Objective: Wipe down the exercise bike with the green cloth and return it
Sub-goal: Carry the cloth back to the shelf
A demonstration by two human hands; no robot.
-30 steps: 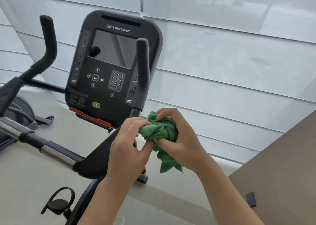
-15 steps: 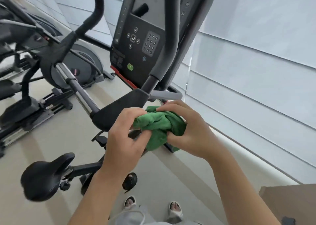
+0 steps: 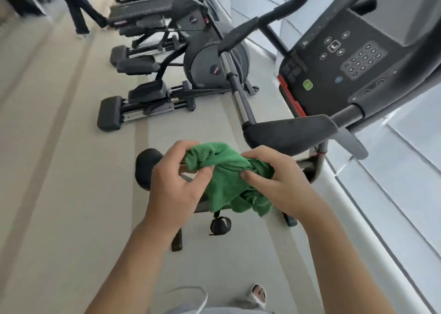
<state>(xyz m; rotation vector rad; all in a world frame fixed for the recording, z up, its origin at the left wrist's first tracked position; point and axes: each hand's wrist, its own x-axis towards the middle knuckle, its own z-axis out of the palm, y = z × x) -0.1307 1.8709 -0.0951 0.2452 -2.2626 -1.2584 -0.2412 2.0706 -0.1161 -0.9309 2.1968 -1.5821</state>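
Both hands hold a crumpled green cloth (image 3: 228, 177) in mid air, in the middle of the view. My left hand (image 3: 176, 189) pinches its left end and my right hand (image 3: 276, 182) grips its right side; a loose flap hangs below. The exercise bike stands right behind: its black console (image 3: 343, 60) at the upper right, the padded handlebar block (image 3: 286, 132) just above my right hand, and the black saddle (image 3: 145, 168) partly hidden behind my left hand. The cloth touches no part of the bike.
A grey elliptical trainer (image 3: 202, 58) with long foot rails stands on the pale floor at the upper left, more machines behind it. A black pedal (image 3: 220, 225) hangs under the cloth. White blinds (image 3: 405, 170) line the right side. A sandalled foot (image 3: 259, 292) shows at the bottom.
The view has swung down and left, so the console slid to the upper right and the elliptical came into view. My hands have drawn slightly apart, spreading the cloth wider.
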